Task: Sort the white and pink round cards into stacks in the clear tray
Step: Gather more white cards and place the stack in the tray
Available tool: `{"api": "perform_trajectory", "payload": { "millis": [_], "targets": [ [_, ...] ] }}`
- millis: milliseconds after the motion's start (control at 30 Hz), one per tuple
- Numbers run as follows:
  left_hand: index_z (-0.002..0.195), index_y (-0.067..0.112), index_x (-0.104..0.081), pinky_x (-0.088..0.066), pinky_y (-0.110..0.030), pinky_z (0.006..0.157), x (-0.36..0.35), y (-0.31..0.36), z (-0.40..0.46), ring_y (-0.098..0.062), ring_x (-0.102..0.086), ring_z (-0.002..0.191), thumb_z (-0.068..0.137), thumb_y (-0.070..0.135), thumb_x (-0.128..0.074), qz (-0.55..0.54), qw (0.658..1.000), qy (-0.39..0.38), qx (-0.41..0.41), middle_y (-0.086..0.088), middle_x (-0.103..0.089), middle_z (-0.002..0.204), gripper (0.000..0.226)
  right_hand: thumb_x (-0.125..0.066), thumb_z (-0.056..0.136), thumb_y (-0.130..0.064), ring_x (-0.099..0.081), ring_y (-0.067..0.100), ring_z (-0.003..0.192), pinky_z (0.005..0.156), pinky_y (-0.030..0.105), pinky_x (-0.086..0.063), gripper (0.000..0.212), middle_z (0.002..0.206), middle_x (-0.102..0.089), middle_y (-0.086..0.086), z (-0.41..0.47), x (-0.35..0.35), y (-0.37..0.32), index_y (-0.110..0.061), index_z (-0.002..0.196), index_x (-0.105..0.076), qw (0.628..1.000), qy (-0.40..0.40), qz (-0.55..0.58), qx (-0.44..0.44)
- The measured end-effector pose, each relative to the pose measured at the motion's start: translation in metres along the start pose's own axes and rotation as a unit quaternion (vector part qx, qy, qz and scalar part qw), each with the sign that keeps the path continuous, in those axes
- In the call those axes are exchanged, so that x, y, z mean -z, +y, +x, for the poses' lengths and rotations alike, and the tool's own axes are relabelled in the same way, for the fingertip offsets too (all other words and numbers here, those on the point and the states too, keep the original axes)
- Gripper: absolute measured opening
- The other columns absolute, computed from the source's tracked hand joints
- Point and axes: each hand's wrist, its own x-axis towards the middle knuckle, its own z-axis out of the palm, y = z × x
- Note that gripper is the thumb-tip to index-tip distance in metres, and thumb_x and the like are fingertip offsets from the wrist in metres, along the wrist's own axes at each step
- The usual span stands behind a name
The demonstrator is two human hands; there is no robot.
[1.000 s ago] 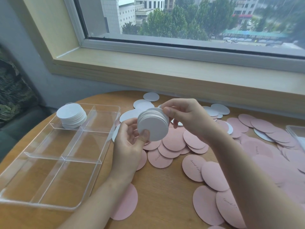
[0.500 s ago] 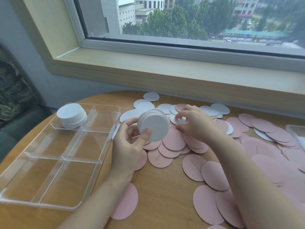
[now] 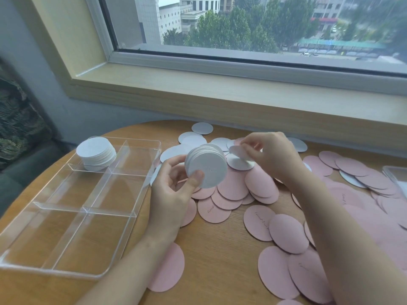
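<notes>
A: What is different from a moment ago?

B: The right hand (image 3: 272,154) went down to the loose pile and has now come up pinching a single white card (image 3: 239,152), just beside the white stack (image 3: 206,166) at the frame's centre.

A: And the left hand (image 3: 170,191)?

B: Its grip stays closed around that stack, thumb on the front face.

A: So for the task?

B: The stack likely grows by one. The clear tray (image 3: 141,144) at the left holds one white pile (image 3: 96,153) at its upper left; pink cards (image 3: 288,233) wait on the worktop (image 3: 220,260).
</notes>
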Motion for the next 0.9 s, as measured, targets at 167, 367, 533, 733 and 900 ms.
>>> {"api": "perform_trajectory", "payload": {
  "millis": [167, 367, 533, 733, 900],
  "targets": [
    [0.124, 0.021, -0.064, -0.056, -0.023, 0.084, 0.0, -0.003, 0.0, -0.013, -0.072, 0.105, 0.084, 0.02, -0.076, -0.001, 1.0, -0.019, 0.009, 0.005, -0.077, 0.108, 0.042, -0.064, 0.094, -0.014, -0.065, 0.003, 0.073, 0.067, 0.022, -0.049, 0.015, 0.081, -0.075, -0.01, 0.0, 0.01, -0.023, -0.02, 0.089, -0.077, 0.966, 0.012, 0.26, 0.008],
    [0.123, 0.02, -0.066, -0.054, -0.015, 0.081, -0.002, 0.0, -0.001, -0.008, -0.071, 0.107, 0.086, 0.017, -0.074, -0.013, 1.0, -0.02, 0.001, 0.009, -0.076, 0.111, 0.038, -0.062, 0.098, -0.009, -0.063, 0.019, 0.075, 0.063, 0.045, -0.048, 0.014, 0.093, -0.075, 0.013, -0.004, 0.008, -0.034, -0.006, 0.102, -0.075, 0.914, -0.08, 0.395, 0.039],
    [0.126, 0.024, -0.065, -0.057, -0.023, 0.084, -0.002, 0.001, -0.001, -0.013, -0.072, 0.107, 0.084, 0.025, -0.076, -0.007, 1.0, -0.019, 0.003, 0.005, -0.076, 0.116, 0.043, -0.058, 0.1, -0.008, -0.066, 0.032, 0.082, 0.069, 0.043, -0.053, 0.017, 0.1, -0.074, 0.018, -0.007, 0.008, -0.036, -0.003, 0.107, -0.073, 0.9, -0.128, 0.414, 0.047],
    [0.134, 0.028, -0.061, -0.056, -0.027, 0.094, 0.001, -0.002, 0.001, -0.008, -0.069, 0.112, 0.084, 0.024, -0.078, -0.001, 1.0, -0.012, 0.018, 0.008, -0.074, 0.118, 0.053, -0.053, 0.103, -0.014, -0.066, 0.039, 0.1, 0.078, 0.048, -0.056, 0.023, 0.108, -0.074, 0.013, -0.007, 0.01, -0.035, -0.009, 0.114, -0.073, 0.9, -0.187, 0.392, 0.045],
    [0.121, 0.026, -0.068, -0.055, -0.018, 0.084, 0.0, -0.003, 0.002, -0.006, -0.071, 0.105, 0.088, 0.009, -0.076, -0.007, 0.999, -0.023, 0.024, 0.012, -0.076, 0.112, 0.038, -0.058, 0.098, -0.022, -0.07, 0.018, 0.087, 0.082, 0.043, -0.056, 0.017, 0.091, -0.075, -0.005, -0.004, 0.004, -0.016, -0.023, 0.1, -0.075, 0.963, -0.125, 0.24, 0.005]
  ]
}}
